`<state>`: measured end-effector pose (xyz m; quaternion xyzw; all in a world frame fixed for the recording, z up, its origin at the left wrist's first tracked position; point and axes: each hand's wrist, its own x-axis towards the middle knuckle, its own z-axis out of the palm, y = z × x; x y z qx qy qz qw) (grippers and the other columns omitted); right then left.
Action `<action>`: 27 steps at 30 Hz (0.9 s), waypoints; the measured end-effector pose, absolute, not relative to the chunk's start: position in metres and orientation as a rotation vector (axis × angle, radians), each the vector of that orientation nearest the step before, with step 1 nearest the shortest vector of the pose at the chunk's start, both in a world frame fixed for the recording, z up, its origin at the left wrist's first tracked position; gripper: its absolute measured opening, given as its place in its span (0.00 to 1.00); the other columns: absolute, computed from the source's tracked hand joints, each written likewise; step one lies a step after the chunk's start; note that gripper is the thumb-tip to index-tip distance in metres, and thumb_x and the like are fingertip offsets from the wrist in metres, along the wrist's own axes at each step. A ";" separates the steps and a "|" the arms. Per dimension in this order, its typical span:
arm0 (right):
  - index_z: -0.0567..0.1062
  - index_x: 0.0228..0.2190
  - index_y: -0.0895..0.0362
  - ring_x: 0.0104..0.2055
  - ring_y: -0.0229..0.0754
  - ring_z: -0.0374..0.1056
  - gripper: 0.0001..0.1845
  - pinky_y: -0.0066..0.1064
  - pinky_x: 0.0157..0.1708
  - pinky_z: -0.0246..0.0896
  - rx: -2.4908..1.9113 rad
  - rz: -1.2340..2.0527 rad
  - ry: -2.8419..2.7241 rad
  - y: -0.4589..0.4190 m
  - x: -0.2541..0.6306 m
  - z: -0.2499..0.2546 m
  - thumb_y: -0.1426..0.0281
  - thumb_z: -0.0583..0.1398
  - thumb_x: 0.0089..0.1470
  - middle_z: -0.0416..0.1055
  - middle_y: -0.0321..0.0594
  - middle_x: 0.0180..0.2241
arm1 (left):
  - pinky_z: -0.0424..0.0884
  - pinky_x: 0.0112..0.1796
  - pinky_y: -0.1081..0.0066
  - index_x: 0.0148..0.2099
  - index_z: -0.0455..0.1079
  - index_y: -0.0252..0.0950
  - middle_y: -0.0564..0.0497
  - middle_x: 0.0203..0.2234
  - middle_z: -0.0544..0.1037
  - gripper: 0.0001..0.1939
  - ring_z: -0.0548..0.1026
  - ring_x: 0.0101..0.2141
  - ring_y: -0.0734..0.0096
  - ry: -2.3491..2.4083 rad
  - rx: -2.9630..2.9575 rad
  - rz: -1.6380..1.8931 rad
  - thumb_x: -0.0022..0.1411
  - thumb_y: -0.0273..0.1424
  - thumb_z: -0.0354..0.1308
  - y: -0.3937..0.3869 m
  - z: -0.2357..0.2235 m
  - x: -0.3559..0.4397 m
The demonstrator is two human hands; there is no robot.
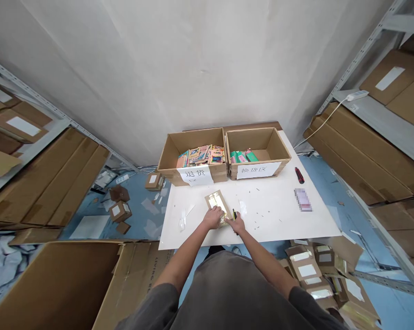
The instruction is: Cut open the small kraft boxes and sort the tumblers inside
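Observation:
A small flat cardboard box [216, 198], with shiny tape over its top, lies at an angle near the front edge of the white table [282, 220]. My left hand [212, 218] grips it at its near left side, fingers over the taped top. At the box's near right side, my right hand [237, 224] is closed around a yellow and black box cutter [234, 214]. Its blade cannot be made out. Scraps of clear plastic [182, 221] lie left of the box, and another clear scrap [242, 207] lies to the right.
Behind stand two open cartons with handwritten labels: the left carton [168, 175] holds card packs, the right carton [278, 168] green and pink boxes. A red and black cutter [299, 175] lies at right. Opened boxes [306, 266] pile on the floor; a large open carton [107, 293] stands front left.

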<state>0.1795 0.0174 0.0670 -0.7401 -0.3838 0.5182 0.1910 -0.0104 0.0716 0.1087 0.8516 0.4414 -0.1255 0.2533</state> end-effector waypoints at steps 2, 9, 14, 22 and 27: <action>0.53 0.67 0.57 0.25 0.44 0.74 0.56 0.33 0.23 0.68 -2.032 1.554 -0.905 0.019 0.171 0.057 0.48 0.69 0.46 0.78 0.45 0.40 | 0.60 0.62 0.48 0.65 0.64 0.47 0.43 0.65 0.62 0.38 0.55 0.66 0.42 1.175 2.358 -0.369 0.52 0.28 0.66 0.068 0.106 -0.013; 0.55 0.63 0.58 0.18 0.38 0.66 0.51 0.30 0.18 0.63 -2.060 1.517 -0.723 0.032 0.163 0.054 0.50 0.68 0.47 0.75 0.40 0.34 | 0.58 0.61 0.51 0.60 0.66 0.45 0.40 0.61 0.66 0.27 0.58 0.63 0.45 1.060 2.466 -0.393 0.58 0.28 0.62 0.070 0.107 -0.011; 0.53 0.66 0.57 0.22 0.40 0.69 0.53 0.30 0.21 0.65 -2.066 1.554 -0.825 0.040 0.164 0.058 0.53 0.70 0.48 0.76 0.39 0.35 | 0.56 0.61 0.49 0.60 0.67 0.41 0.37 0.55 0.71 0.28 0.65 0.59 0.43 1.050 2.449 -0.440 0.57 0.32 0.63 0.068 0.110 -0.004; 0.59 0.63 0.56 0.26 0.41 0.71 0.46 0.29 0.23 0.66 -2.073 1.463 -0.978 0.049 0.159 0.057 0.63 0.71 0.47 0.76 0.38 0.34 | 0.59 0.61 0.52 0.59 0.67 0.39 0.38 0.60 0.69 0.30 0.65 0.62 0.44 1.341 2.375 -0.345 0.56 0.34 0.68 0.034 0.097 -0.012; 0.63 0.60 0.53 0.24 0.40 0.71 0.36 0.28 0.26 0.67 -2.001 1.352 -1.199 0.038 0.173 0.058 0.60 0.68 0.54 0.76 0.35 0.32 | 0.57 0.64 0.53 0.62 0.64 0.41 0.40 0.71 0.60 0.33 0.57 0.70 0.48 1.387 2.378 -0.315 0.56 0.29 0.70 0.024 0.088 -0.016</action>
